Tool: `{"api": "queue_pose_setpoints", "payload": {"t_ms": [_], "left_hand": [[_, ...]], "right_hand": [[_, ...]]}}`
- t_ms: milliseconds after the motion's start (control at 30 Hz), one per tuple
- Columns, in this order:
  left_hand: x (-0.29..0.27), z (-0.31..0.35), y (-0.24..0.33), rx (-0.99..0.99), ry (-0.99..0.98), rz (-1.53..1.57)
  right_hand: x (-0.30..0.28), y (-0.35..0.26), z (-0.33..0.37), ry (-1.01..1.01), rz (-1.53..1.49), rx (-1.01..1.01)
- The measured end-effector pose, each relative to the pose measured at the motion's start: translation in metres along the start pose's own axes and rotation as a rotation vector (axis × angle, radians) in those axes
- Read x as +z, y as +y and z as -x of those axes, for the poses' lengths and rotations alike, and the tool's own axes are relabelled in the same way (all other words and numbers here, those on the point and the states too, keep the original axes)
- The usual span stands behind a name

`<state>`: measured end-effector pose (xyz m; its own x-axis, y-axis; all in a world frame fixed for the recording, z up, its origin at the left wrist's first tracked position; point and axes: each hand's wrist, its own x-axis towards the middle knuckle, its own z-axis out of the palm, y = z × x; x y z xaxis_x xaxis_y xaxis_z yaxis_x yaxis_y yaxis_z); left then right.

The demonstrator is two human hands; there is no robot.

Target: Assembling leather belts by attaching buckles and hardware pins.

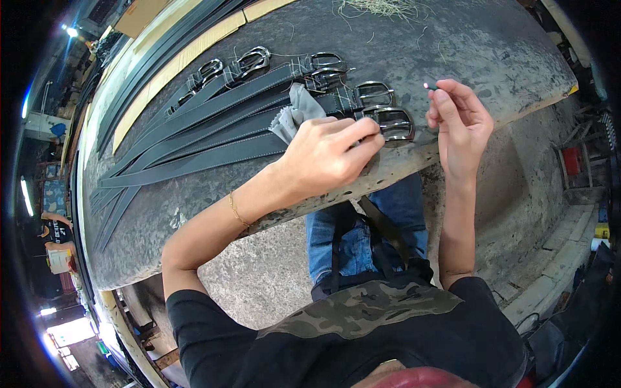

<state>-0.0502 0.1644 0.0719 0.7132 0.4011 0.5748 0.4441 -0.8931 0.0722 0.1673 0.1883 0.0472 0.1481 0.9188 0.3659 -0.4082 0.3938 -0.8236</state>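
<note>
My left hand (pixel 333 155) is closed at the buckle end of the nearest black leather belt (pixel 220 154). A crumpled grey cloth (pixel 299 111) with a zigzag edge sticks out from under that hand; the fingertips are partly hidden. Just beyond the fingers lies the belt's dark metal buckle (pixel 396 124). Raised to the right, over the table's edge, my right hand (pixel 460 126) pinches a small dark stick (pixel 435 86) with a bright pale tip between thumb and fingers. Its exact kind is too small to make out.
More belts with buckles (pixel 254 59) fan out across the dark, worn table (pixel 414 48). Long black strips (pixel 155 64) lie at the far left beside cardboard (pixel 174 74). Loose thread (pixel 381 8) is heaped at the back. A metal frame (pixel 579 161) stands at right; another person (pixel 57 236) is far left.
</note>
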Motion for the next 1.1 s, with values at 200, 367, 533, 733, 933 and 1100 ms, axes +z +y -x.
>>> {"api": "queue_pose_setpoints", "payload": {"t_ms": [200,367,533,733,933,1100], "left_hand": [[-0.009,-0.001,0.002,-0.234,-0.004,0.084],[-0.013,-0.015,0.014,-0.309,-0.168,-0.058],[0.008,-0.005,0.012,-0.128,-0.025,-0.091],[0.011,-0.009,0.013,-0.195,0.079,0.003],[0.001,-0.009,0.014,-0.409,-0.023,0.159],[-0.001,-0.006,0.004,-0.481,0.080,0.288]], "right_hand": [[-0.002,-0.002,-0.001,-0.084,0.175,0.040],[0.000,-0.002,-0.003,-0.009,0.018,0.021],[0.003,0.000,-0.001,0.060,-0.020,-0.002],[-0.003,-0.003,-0.001,-0.082,0.091,0.069],[0.000,-0.004,-0.004,-0.108,0.148,0.105],[0.004,-0.008,-0.005,-0.089,0.188,0.145]]}}
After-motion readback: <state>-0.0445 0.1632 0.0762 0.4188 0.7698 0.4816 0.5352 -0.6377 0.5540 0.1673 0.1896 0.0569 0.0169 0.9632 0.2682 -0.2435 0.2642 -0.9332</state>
